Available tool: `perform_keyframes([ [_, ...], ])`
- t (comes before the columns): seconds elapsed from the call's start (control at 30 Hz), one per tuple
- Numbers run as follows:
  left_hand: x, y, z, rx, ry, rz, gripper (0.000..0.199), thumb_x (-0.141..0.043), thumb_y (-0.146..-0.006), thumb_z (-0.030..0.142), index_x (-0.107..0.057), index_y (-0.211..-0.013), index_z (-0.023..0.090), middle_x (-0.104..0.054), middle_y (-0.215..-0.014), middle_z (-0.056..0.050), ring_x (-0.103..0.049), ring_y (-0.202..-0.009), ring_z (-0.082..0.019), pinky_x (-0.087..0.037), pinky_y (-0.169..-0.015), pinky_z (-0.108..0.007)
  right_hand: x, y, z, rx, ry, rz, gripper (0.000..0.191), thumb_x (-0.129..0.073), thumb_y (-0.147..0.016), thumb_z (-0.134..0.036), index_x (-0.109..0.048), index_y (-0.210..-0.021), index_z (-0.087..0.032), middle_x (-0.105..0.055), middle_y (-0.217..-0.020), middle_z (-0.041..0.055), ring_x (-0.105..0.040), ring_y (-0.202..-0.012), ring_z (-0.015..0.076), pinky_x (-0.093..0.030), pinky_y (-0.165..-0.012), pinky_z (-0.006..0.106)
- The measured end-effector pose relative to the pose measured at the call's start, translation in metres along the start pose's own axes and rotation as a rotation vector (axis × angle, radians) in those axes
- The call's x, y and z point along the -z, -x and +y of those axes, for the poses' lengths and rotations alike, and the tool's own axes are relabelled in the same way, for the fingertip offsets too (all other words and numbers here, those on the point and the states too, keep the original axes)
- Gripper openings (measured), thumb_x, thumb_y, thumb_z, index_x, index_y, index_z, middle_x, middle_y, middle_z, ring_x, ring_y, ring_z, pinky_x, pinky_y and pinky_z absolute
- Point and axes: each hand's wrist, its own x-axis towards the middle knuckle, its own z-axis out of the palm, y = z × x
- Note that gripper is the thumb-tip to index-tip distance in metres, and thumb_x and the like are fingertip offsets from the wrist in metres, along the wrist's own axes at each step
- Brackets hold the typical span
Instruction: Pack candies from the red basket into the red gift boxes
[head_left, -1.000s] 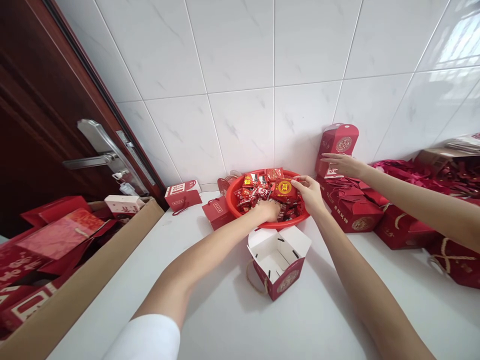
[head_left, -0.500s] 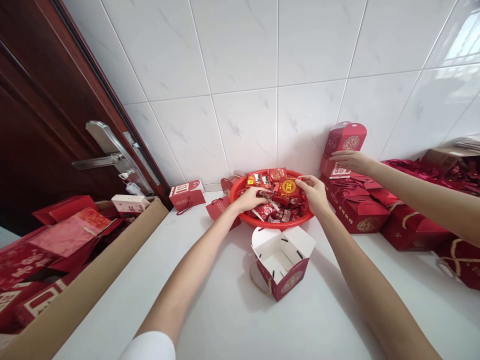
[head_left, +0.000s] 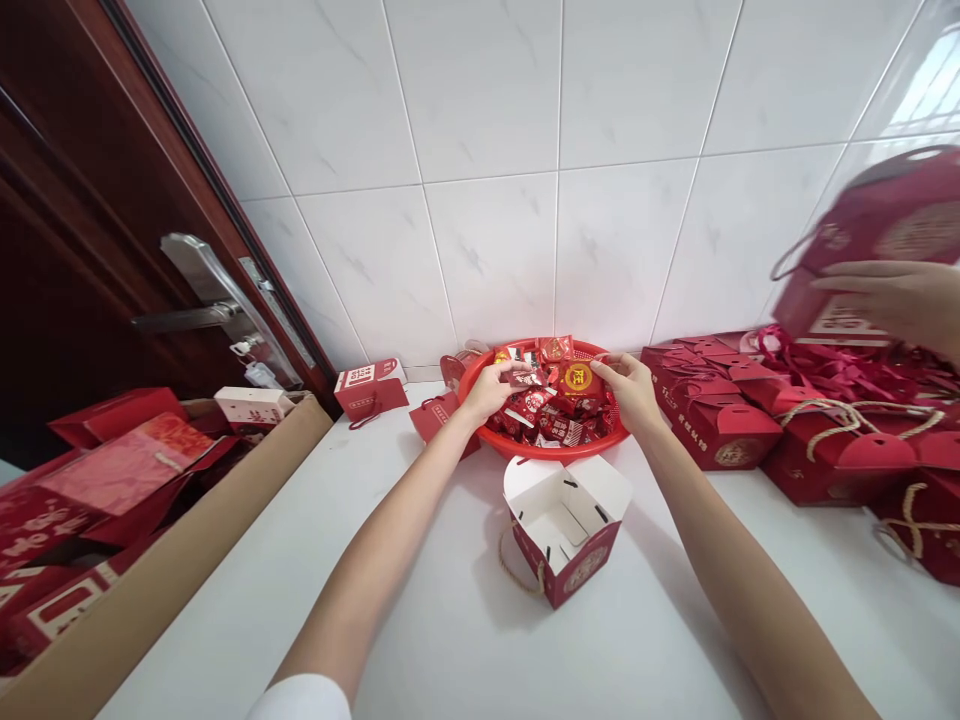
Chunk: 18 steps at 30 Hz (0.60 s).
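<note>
A red plastic basket (head_left: 541,453) full of wrapped snacks stands against the wall. My left hand (head_left: 489,392) is over its left side, fingers closed on a small dark red and white candy packet (head_left: 529,377). At the right rim, my right hand (head_left: 631,390) pinches the edge of a red snack packet (head_left: 577,380) with a gold round emblem. In front of the basket sits an open red gift box (head_left: 568,540), its white inside bare and a rope handle hanging at its left.
Another person's hand (head_left: 892,300) holds red gift boxes (head_left: 832,250) at upper right. Closed red boxes (head_left: 712,420) line the right side. A small red box (head_left: 371,388) lies near the door (head_left: 97,200). At left, a cardboard carton (head_left: 225,520) holds more boxes.
My left hand has risen slightly from among the snacks with a packet. My right hand has barely moved. The other person's hand has lifted boxes off the stack and moved right.
</note>
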Motion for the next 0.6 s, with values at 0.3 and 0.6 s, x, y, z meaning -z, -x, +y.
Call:
perform_keyframes([
  [0.3, -0.002, 0.001, 0.003, -0.030, 0.000, -0.062, 0.025, -0.069, -0.075, 0.015, -0.072, -0.100, 0.014, -0.074, -0.097, -0.007, -0.068, -0.096, -0.020, -0.051, -0.093, -0.035, -0.009, 0.012, -0.012, 0.080, 0.149, -0.202, 0.036, -0.082, -0.069, -0.043, -0.071, -0.095, -0.022, -0.075, -0.091, 0.0046, -0.070, -0.093, 0.0233, -0.054, -0.084, 0.038],
  [0.6, -0.004, 0.005, 0.007, -0.026, 0.038, -0.090, 0.034, -0.084, -0.067, 0.030, -0.072, -0.096, 0.016, -0.073, -0.095, -0.004, -0.066, -0.094, -0.019, -0.050, -0.092, -0.034, -0.032, 0.017, -0.006, 0.029, 0.210, -0.514, 0.033, -0.088, -0.057, -0.037, -0.074, -0.082, -0.021, -0.069, -0.071, -0.0010, -0.064, -0.070, 0.0191, -0.053, -0.063, 0.031],
])
